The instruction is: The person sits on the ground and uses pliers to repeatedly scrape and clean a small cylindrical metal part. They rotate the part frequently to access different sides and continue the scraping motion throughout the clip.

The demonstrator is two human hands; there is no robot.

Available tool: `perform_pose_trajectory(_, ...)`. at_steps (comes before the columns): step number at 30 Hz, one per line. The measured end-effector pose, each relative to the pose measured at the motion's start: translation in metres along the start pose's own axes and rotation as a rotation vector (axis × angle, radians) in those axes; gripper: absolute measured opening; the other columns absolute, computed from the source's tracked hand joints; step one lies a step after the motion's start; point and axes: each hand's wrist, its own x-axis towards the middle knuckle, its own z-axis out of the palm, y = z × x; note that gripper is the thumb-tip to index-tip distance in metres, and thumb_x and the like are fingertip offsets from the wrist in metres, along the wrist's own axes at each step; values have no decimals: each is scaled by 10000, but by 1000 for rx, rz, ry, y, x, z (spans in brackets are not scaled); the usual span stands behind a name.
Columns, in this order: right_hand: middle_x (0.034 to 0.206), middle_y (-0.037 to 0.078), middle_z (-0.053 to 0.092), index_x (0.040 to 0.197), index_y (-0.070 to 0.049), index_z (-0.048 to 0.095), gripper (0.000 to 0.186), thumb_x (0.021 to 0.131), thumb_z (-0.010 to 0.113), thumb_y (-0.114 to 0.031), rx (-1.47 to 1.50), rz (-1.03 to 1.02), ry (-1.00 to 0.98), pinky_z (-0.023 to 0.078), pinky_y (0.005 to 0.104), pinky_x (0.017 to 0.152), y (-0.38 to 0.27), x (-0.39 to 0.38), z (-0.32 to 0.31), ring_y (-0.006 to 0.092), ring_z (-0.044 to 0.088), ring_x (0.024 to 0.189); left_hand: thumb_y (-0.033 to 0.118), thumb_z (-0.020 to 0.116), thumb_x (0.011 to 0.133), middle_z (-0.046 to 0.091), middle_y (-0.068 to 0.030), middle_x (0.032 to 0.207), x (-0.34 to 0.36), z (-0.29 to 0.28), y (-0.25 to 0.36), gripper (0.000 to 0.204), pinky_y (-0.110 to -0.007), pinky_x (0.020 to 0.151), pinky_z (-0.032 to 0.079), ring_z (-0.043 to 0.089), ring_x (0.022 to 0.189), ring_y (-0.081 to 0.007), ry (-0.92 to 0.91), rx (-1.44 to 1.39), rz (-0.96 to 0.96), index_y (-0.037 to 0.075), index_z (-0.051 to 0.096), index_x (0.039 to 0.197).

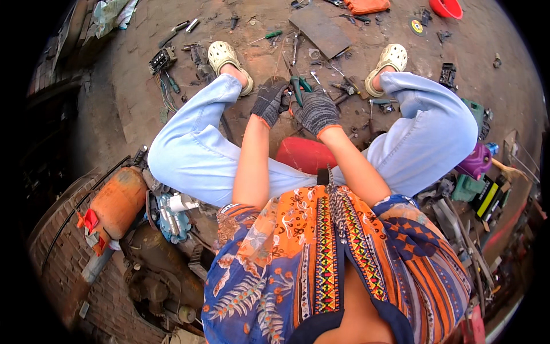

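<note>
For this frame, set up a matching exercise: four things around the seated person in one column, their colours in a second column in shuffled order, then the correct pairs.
Things:
1. Tool handles held by the gloved right hand
2. Gas cylinder lying on the person's left
3. Jug on the person's right
4. Stool under the person

Colours:
A. purple
B. red
C. green
D. orange

Pairs: 1-C, 2-D, 3-A, 4-B

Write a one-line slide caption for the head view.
Seated person's gloved left hand and right hand hold green-handled pliers over tool-strewn ground.
</note>
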Motion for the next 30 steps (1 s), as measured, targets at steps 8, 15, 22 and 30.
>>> perform_pose_trajectory(8, 995, 247, 602, 1056, -35, 617, 465, 800, 568, -420, 196, -20, -58, 450, 429, 867, 15, 15, 11, 363, 588, 956, 177, 520, 863, 516, -10, 597, 42, -23, -12, 129, -343, 406, 357, 447, 413, -189, 169, -283, 125, 80, 590, 814)
perform_pose_trajectory(15, 847, 158, 621, 970, -2, 642, 393, 854, 568, -370, 586, 187, 286, 443, 355, 677, 80, 52, 45, 250, 572, 752, 256, 486, 888, 605, -102, 758, 98, -103, -1, 261, -333, 600, 451, 556, 652, -234, 926, 193, 863, 16, 584, 862)
perform_pose_trajectory(22, 778, 31, 618, 942, -35, 669, 246, 846, 610, -254, 1184, 509, 380, 418, 230, 590, 79, 40, 8, 99, 520, 647, 381, 530, 842, 598, -235, 1072, 116, -57, -120, 428, -431, 868, 442, 566, 1017, -374, 277, 961, 215, 34, 617, 1076)
perform_pose_trajectory(30, 820, 43, 647, 967, -30, 645, 226, 852, 613, -223, 1297, 521, 342, 435, 235, 586, 57, 26, 12, 98, 544, 656, 319, 636, 754, 651, -184, 967, 87, -51, -197, 392, -405, 778, 482, 623, 902, -343, 475, 915, -15, 69, 629, 1056)
